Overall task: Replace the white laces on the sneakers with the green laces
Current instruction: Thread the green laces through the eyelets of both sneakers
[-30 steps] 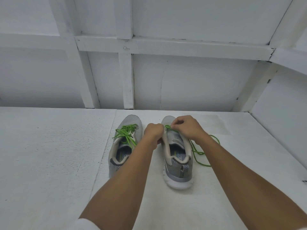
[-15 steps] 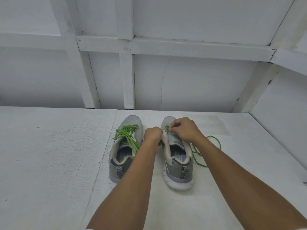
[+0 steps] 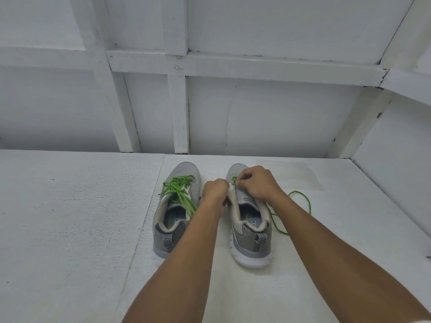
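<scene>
Where the green lace [image 3: 234, 179] enters the toe-end eyelets of the right-side sneaker [image 3: 249, 231], the right hand [image 3: 256, 183] pinches it from above, fingers curled. Its slack trails rightward across the table [image 3: 70, 229], so the pull likely runs that way. Just beside, the left hand [image 3: 215, 191] grips the sneaker's inner eyelet edge. The other sneaker [image 3: 172, 229], toe likewise pointing away, is already laced green.

White textured tabletop [image 3: 70, 229] w/ white framed wall panels [image 3: 279, 113] behind.
</scene>
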